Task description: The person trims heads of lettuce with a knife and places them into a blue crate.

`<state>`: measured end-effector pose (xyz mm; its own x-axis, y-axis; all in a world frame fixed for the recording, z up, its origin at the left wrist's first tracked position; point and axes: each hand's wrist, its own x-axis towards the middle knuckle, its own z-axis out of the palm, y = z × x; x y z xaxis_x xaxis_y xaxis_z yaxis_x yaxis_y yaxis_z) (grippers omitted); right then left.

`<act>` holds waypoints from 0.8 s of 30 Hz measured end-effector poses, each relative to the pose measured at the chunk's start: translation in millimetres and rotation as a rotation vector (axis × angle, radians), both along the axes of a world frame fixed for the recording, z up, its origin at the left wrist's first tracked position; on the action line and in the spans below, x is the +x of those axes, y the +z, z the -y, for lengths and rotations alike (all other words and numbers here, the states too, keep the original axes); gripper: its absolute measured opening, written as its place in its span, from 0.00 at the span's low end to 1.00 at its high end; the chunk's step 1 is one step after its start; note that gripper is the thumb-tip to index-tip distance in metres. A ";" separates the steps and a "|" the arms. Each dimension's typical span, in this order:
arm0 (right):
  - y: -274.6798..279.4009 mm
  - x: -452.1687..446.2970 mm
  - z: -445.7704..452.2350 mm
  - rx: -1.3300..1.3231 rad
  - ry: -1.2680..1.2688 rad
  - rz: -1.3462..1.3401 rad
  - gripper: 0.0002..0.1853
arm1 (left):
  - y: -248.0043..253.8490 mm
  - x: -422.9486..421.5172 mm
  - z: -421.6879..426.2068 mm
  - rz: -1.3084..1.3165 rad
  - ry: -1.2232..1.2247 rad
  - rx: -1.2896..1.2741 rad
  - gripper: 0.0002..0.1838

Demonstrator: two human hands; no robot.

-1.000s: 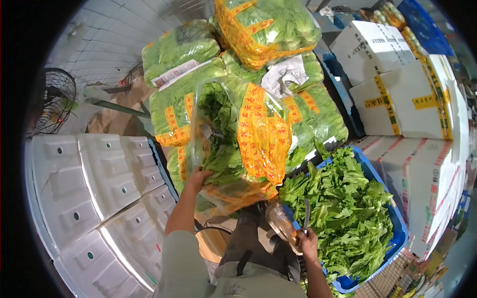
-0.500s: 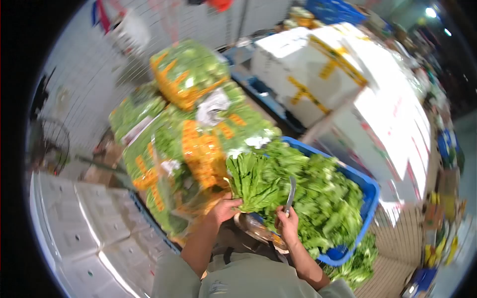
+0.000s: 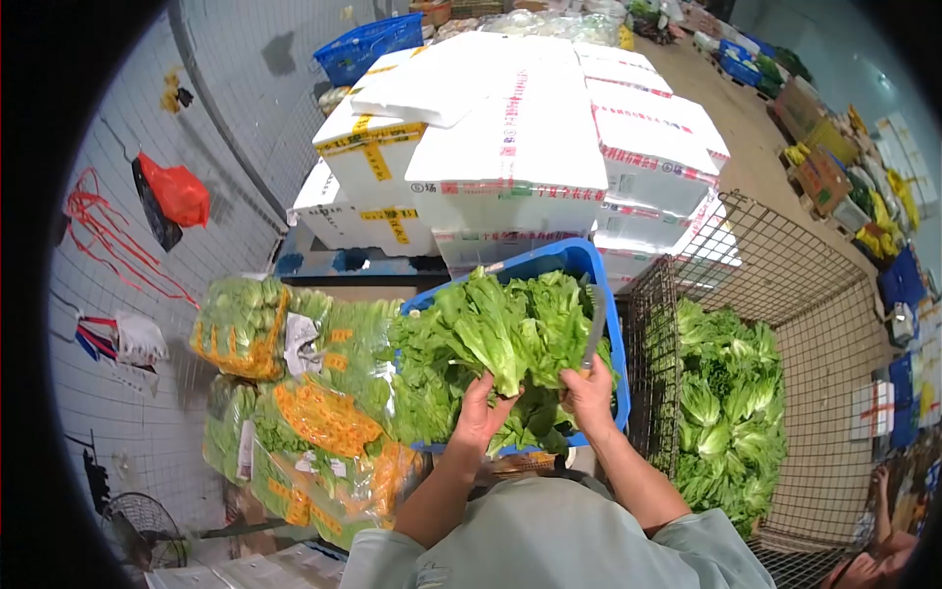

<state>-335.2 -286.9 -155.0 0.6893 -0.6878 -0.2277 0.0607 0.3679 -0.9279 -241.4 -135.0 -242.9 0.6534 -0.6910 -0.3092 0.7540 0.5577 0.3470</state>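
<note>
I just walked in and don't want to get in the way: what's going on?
Someone's left hand holds a head of leafy greens over a blue crate, which has loose greens in it. The right hand grips a knife, blade pointing away from the body. Bagged greens are piled to the left; a wire cage on the right contains more leafy heads.

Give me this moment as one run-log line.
left hand: holds lettuce | right hand: holds knife, blade up | blue crate: contains leafy greens
</note>
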 end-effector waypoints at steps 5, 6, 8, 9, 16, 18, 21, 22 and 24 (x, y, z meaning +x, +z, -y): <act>-25.4 -12.7 35.6 -0.295 0.016 -0.070 0.18 | 14.0 29.1 -11.2 0.014 -0.012 -0.023 0.22; -18.7 -9.5 32.7 -0.624 -0.019 -0.234 0.21 | 19.4 35.9 -16.1 0.056 -0.046 -0.036 0.23; -7.9 -4.8 19.5 -0.858 -0.014 -0.470 0.28 | 27.9 41.9 -28.9 0.194 -0.103 0.007 0.25; -7.6 2.3 10.0 -0.841 -0.007 -0.401 0.27 | 35.3 43.4 -32.3 0.248 -0.122 0.032 0.26; -20.3 41.3 -60.3 -0.639 0.197 -0.104 0.26 | 63.8 34.9 -29.9 0.317 -0.080 0.322 0.19; -21.7 42.4 -59.9 -0.439 0.187 -0.036 0.21 | 75.0 34.9 -30.7 0.371 -0.080 0.433 0.19; -9.2 40.7 -55.2 -0.309 0.206 0.041 0.18 | 80.8 34.2 -32.3 0.495 -0.060 0.595 0.18; -2.8 39.7 -53.7 -0.191 0.200 0.032 0.17 | 85.0 33.0 -31.4 0.501 -0.082 0.552 0.17; 3.4 35.6 -48.1 -0.001 0.207 0.025 0.16 | 92.1 26.9 -28.1 0.507 -0.108 0.507 0.17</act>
<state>-299.6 -238.8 -151.6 0.8211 -0.5315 -0.2079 0.0069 0.3736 -0.9276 -214.4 -106.9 -150.8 0.7373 -0.6121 -0.2857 0.4738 0.1672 0.8646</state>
